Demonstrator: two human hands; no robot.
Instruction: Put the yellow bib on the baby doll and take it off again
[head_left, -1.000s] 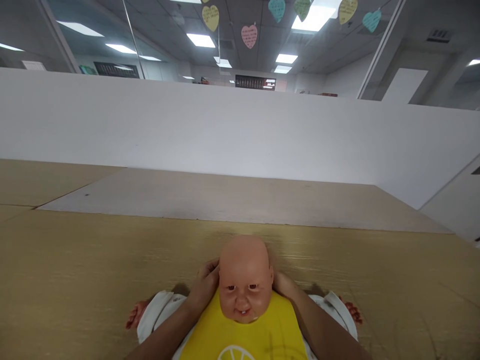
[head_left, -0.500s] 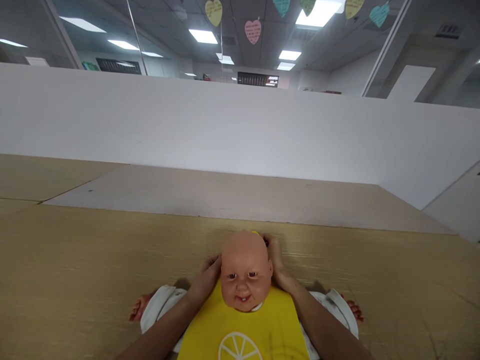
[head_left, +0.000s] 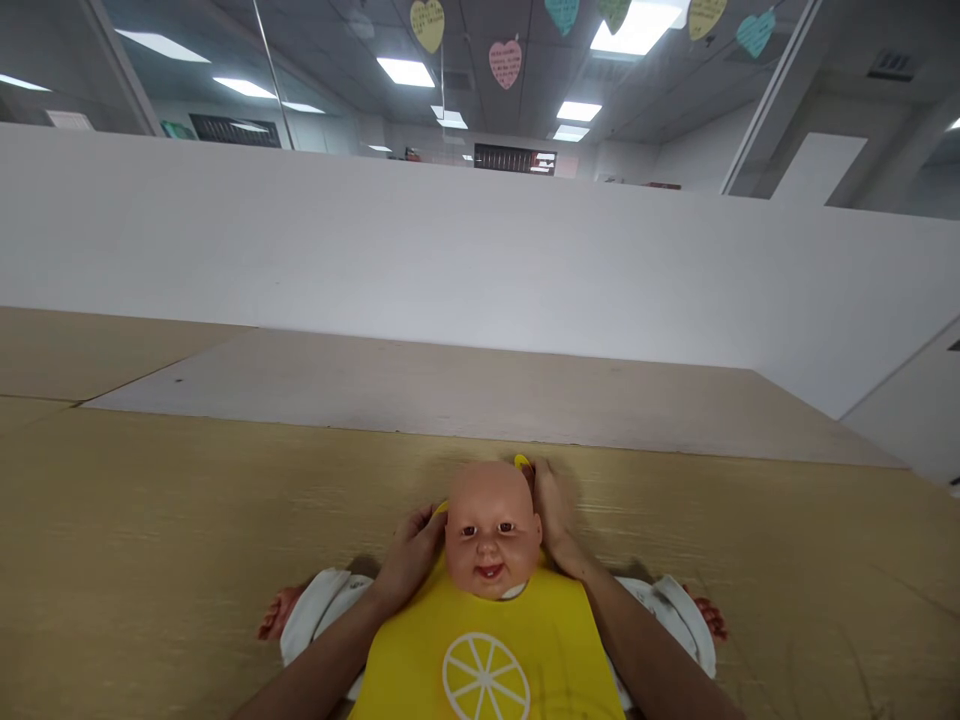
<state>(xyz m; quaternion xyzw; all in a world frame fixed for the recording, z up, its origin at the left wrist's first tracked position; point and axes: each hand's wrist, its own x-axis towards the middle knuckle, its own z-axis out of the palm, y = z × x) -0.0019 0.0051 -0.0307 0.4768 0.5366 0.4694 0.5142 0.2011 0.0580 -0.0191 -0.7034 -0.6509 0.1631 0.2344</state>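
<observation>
A bald baby doll (head_left: 491, 520) in white clothes lies face up, its arms spread to both sides. Over its chest is a yellow bib (head_left: 555, 630) with a white citrus-slice print. My left hand (head_left: 412, 552) is closed beside the doll's head, a bit of yellow bib strap at its fingertips. On the other side of the head, my right hand (head_left: 549, 505) pinches the tip of the other yellow strap, which sticks up past the fingers. The back of the doll's neck is hidden under the head.
The doll lies on a wood-grain table (head_left: 187, 510). A paler board (head_left: 450, 385) runs along its far side, against a white partition (head_left: 450, 250). Above that is glass with heart-shaped paper notes (head_left: 505, 64) on it.
The bib has moved up toward the doll's chin, so more of its print shows. More yellow strap now shows at both hands. The doll's head has shifted slightly.
</observation>
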